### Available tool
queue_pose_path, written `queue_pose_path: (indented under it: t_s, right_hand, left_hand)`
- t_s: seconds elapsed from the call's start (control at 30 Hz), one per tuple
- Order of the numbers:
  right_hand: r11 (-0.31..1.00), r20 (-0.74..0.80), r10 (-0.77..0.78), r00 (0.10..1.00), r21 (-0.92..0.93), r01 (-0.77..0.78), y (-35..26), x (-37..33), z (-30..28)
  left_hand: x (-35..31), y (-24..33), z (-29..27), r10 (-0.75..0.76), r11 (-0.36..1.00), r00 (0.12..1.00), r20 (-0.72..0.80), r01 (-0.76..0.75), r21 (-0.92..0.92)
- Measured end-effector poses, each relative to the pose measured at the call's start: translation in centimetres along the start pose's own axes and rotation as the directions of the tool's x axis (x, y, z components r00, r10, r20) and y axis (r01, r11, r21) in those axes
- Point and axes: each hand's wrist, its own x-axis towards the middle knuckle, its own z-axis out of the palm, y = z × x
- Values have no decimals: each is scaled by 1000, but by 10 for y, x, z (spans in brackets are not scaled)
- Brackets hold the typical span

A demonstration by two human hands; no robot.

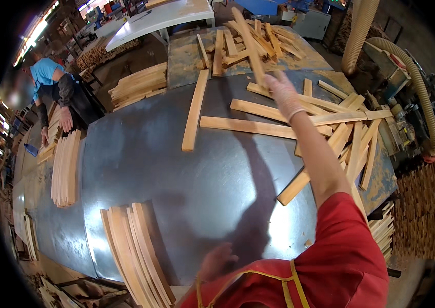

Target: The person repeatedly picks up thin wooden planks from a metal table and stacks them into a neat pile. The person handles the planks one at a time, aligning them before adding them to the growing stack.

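My right hand (pixel 283 96), in a pale glove, is stretched out over the far right of the metal table. Its fingers are closed on the near end of a wooden strip (pixel 250 45), which points away and up over a far pile. Beneath that arm, loose wooden strips (pixel 258 126) lie crossed in a heap. A single strip (pixel 195 110) rests apart, left of the heap. Low and close to my body, my left hand (pixel 217 261) is a little blurred; its fingers look apart and nothing shows in them. A row of strips (pixel 134 251) stands to its left.
Another heap of strips (pixel 258 43) covers the dusty far surface. At the left, a person in blue (pixel 48 72) reaches over strips beside a stacked row (pixel 65 169). A ribbed hose (pixel 425 87) and machinery line the right side. A white table (pixel 161 23) stands beyond.
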Motion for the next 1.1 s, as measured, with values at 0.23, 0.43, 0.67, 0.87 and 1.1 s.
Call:
queue_pose_path:
  t_s: [0.23, 0.43, 0.67, 0.87, 1.1]
  right_hand:
    - [380, -263, 61, 963, -886, -266, 115, -158, -153]
    - [580, -205, 296, 933, -737, -347, 120, -274, -165]
    - [857, 85, 496, 864, -211, -470, 63, -402, 77]
    - [791, 472, 479, 740, -599, -130, 11, -387, 84]
    - [-250, 492, 300, 817, -786, 565, 141, -259, -128]
  left_hand:
    - [16, 51, 4, -54, 994, 992, -113, 65, 91]
    - [3, 92, -14, -203, 903, 971, -122, 234, 361]
    - [0, 137, -12, -54, 921, 944, -325, 173, 349]
    - [-59, 110, -60, -185, 895, 817, -547, 370, 250]
    - [-188, -27, -98, 334, 218, 671, -661, 628, 747]
